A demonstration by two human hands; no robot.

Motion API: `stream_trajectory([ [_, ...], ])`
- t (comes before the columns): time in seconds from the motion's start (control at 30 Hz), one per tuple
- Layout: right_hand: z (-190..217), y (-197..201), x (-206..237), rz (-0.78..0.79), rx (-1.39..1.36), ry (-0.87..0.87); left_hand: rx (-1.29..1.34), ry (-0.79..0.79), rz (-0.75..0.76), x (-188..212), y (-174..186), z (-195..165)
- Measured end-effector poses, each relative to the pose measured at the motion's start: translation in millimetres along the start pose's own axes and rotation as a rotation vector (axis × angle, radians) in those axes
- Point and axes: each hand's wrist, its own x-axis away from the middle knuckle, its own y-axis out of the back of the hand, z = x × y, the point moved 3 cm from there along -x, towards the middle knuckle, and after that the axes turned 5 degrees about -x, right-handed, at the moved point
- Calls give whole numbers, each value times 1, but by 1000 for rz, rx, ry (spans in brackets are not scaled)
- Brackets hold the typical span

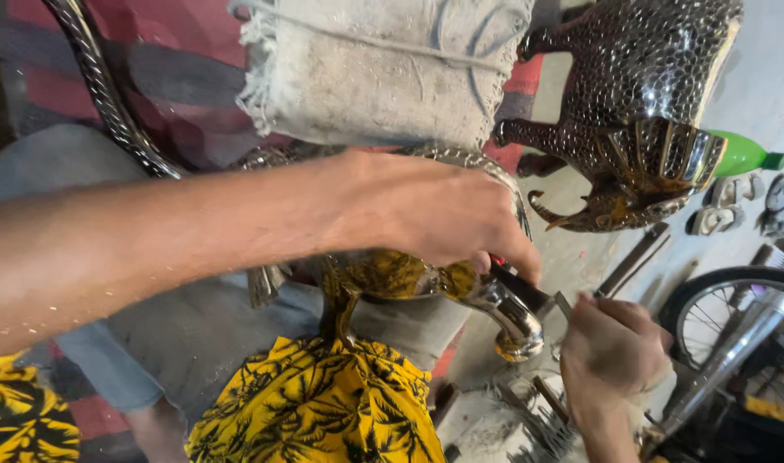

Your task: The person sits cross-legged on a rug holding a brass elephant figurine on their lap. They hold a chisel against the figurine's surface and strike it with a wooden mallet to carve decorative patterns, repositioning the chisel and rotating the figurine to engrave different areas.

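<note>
My left hand [435, 214] reaches in from the left and grips a shiny brass-coloured metal figure [392, 274] resting on my lap; a dark tool with a red part [516, 283] sticks out under its fingers. The figure's polished curved end [516, 321] hangs down to the right. My right hand [610, 343], at the lower right, pinches a thin metal tool [563, 302] whose tip points at that curved end. Yellow palm-print cloth [323, 403] lies below the figure.
A large embossed metal elephant figure [640, 103] stands at the upper right beside a green bottle [743, 154]. A grey frayed cloth bundle [383, 69] sits at the top. A bicycle wheel [709, 300], a chrome tube [735, 351] and loose metal rods [632, 257] lie on the floor at right.
</note>
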Motion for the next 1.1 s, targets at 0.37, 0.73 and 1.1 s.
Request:
stream_trajectory([
  [0.37, -37, -26, -2, 224, -802, -695, 331, 230, -1008, 57, 25, -38],
  [0.73, -45, 8, -115, 289, -1458, -297, 626, 703, -1156, 41, -48, -23],
  [1.1, 13, 30, -247, 731, -48, 166, 642, 801, -1292, 36, -59, -34],
])
